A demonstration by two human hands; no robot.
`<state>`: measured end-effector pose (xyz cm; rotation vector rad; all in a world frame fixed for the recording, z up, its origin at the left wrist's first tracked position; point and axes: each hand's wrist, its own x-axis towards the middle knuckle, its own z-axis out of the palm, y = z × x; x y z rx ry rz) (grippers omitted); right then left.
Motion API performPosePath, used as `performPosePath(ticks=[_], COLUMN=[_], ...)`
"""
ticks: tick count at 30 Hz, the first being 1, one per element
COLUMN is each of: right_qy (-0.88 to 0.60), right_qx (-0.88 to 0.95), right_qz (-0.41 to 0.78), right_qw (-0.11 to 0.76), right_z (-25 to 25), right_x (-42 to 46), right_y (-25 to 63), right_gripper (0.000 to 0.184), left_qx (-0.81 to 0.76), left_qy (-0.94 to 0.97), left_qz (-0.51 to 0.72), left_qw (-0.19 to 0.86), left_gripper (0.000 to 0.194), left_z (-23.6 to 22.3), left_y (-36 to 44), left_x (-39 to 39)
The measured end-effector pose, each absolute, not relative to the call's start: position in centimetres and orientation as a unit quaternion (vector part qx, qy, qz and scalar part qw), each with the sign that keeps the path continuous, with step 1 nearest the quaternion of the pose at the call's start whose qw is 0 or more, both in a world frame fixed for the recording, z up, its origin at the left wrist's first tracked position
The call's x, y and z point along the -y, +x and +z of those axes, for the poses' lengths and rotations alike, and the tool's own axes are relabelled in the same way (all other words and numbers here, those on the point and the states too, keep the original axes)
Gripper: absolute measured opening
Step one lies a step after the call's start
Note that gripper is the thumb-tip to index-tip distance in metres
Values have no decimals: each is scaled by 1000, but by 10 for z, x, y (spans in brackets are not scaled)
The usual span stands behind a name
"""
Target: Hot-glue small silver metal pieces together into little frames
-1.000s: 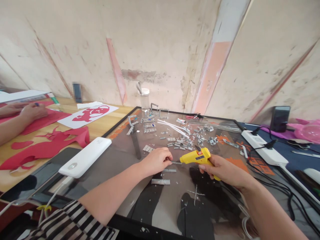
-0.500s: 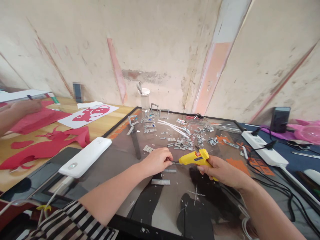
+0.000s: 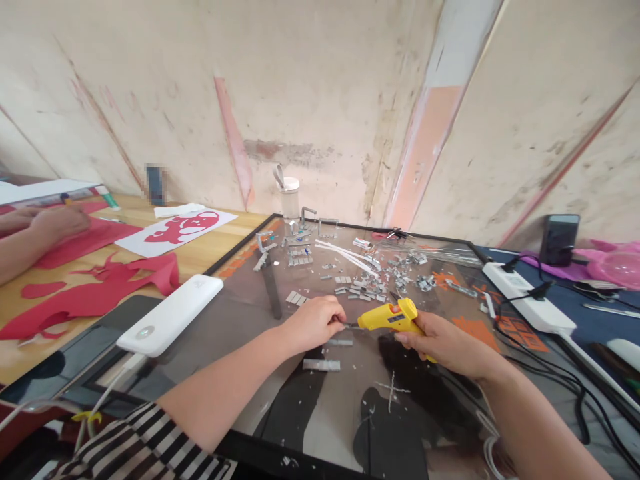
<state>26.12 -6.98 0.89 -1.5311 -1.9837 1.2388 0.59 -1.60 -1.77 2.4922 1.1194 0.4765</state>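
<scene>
left hand (image 3: 316, 323): pinches grey strip (image 3: 352, 327) | right hand (image 3: 443, 341): grips glue gun (image 3: 389, 317)

This looks like a craft workshop. A glue gun (image 3: 387, 317), grey pieces (image 3: 367, 292) strewn over a dark desk (image 3: 230, 308) and cut red material (image 3: 107, 297) on a wooden desk (image 3: 213, 245) show it.

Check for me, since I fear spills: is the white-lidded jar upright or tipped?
Upright: the jar stands before the wall, its white lid on top.
</scene>
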Motion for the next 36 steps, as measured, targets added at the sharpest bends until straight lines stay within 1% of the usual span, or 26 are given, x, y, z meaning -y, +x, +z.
performPosePath(ticks=[8,15,36], right_qy=[-539,-542,-551], right_qx=[701,699,697], right_qz=[436,435,432], right_qw=[166,168,157], right_z=[9,8,12], right_x=[67,67,72], right_y=[262,262,261], right_gripper=[26,22,27], left_qx=[-397,-399,-392], left_qy=[882,881,885], left_qz=[175,175,176], left_qw=[182,185,180], left_gripper=[8,8,9], left_z=[-18,-16,-18], left_y=[6,7,5], left_x=[16,17,16])
